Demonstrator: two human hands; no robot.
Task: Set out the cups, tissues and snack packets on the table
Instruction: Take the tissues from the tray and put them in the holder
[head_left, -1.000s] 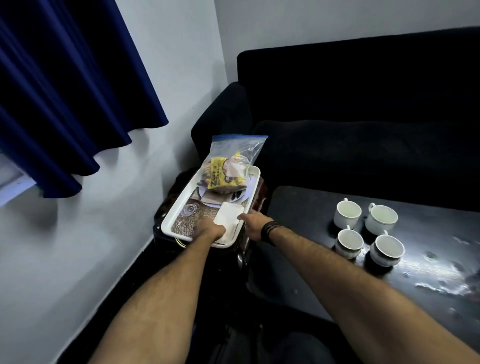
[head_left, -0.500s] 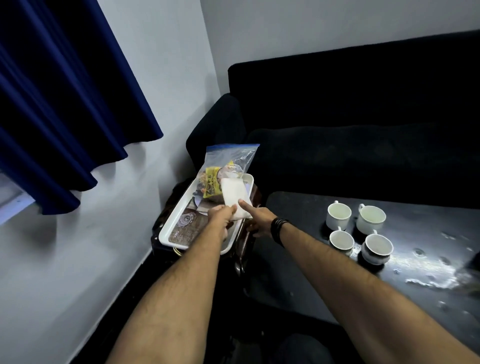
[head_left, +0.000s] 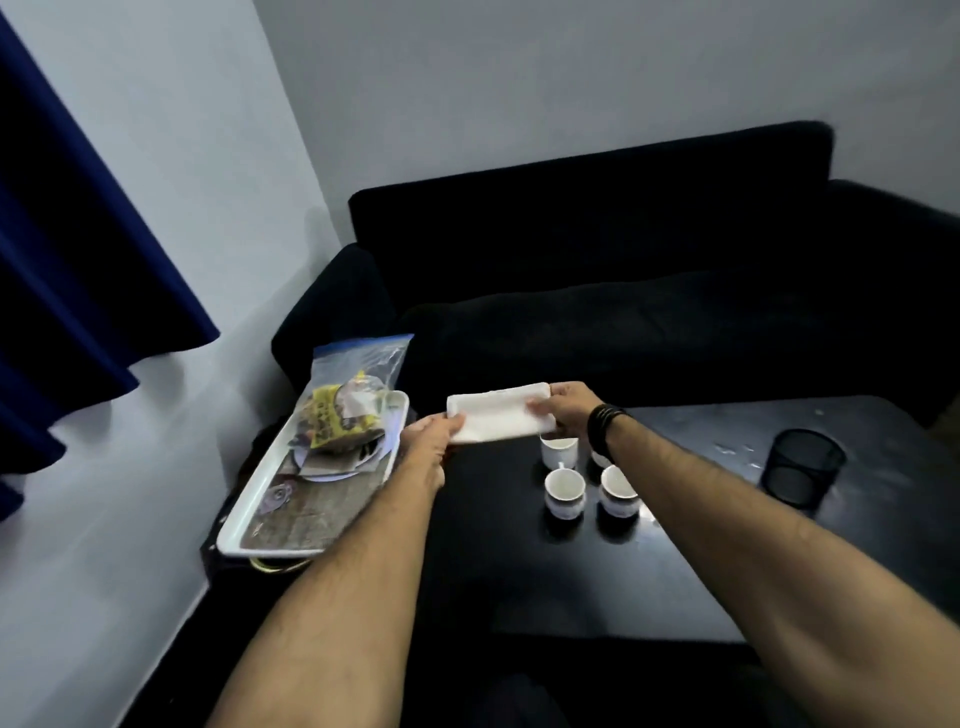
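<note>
A white stack of tissues (head_left: 496, 418) hangs in the air above the dark table (head_left: 498, 561), held flat at both ends. My left hand (head_left: 431, 434) grips its left end and my right hand (head_left: 569, 408) grips its right end. Just below and to the right, several white cups (head_left: 563, 486) stand close together on the table; my right wrist hides part of one. On the left a white tray (head_left: 270, 499) carries a clear zip bag of snack packets (head_left: 345, 410) with a yellow packet showing.
A black mesh pot (head_left: 802, 470) stands on the table's right side near some water drops. A dark sofa (head_left: 623, 291) runs behind the table. A blue curtain (head_left: 78, 260) hangs along the left wall.
Both hands have lifted the tissues off the tray and carried them right, over the table's near-left part. The view has swung right with them.
</note>
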